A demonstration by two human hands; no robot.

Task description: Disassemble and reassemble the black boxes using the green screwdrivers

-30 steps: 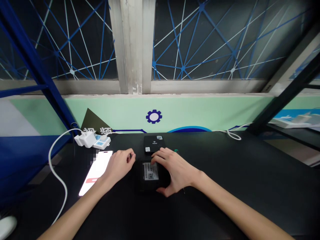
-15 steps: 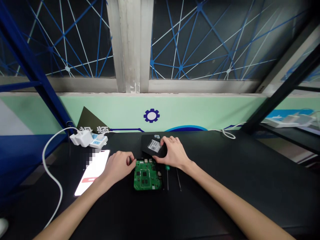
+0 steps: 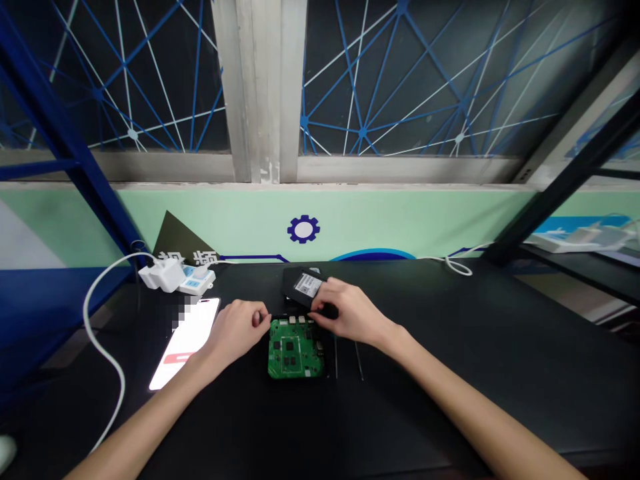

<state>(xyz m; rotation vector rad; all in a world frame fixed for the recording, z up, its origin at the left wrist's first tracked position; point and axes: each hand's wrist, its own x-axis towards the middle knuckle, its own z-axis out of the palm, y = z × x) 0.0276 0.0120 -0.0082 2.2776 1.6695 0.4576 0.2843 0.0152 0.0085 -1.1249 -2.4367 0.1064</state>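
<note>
A green circuit board lies bare in its black shell on the black table. My left hand is curled, fingertips pressed at the board's upper left corner. My right hand grips a black cover with a white label, holding it tilted just behind the board. Two thin tools, one a screwdriver, lie right of the board under my right wrist.
A lit phone lies left of my left hand. Behind it sits a white power strip with a charger and a white cable looping along the left edge. Another white cable lies at the back right.
My right hand lifted the black cover off the device, baring the green board, and carried it back. In the last half second the cover has tilted and sunk lower. The left hand stayed put.
</note>
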